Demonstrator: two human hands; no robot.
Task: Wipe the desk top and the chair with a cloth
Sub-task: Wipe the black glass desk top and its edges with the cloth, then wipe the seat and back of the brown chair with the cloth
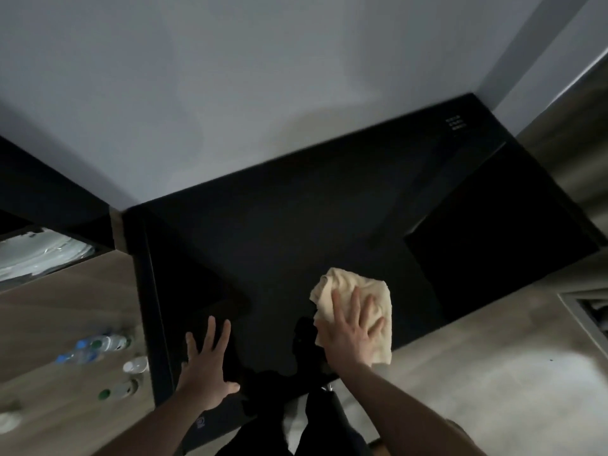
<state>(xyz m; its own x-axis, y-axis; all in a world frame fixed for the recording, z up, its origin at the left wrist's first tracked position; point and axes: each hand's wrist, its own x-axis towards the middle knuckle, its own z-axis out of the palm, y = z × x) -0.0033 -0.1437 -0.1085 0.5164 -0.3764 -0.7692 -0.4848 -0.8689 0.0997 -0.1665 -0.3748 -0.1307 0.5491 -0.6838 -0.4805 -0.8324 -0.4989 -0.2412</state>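
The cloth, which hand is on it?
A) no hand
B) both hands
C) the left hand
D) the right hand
D: the right hand lies flat with straight fingers on the cloth on the desk, while the left hand rests spread on the bare desk, apart from the cloth.

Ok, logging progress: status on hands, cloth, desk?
Right hand flat on cloth, near desk top front edge. Left hand open, flat on desk. Path ahead clear.
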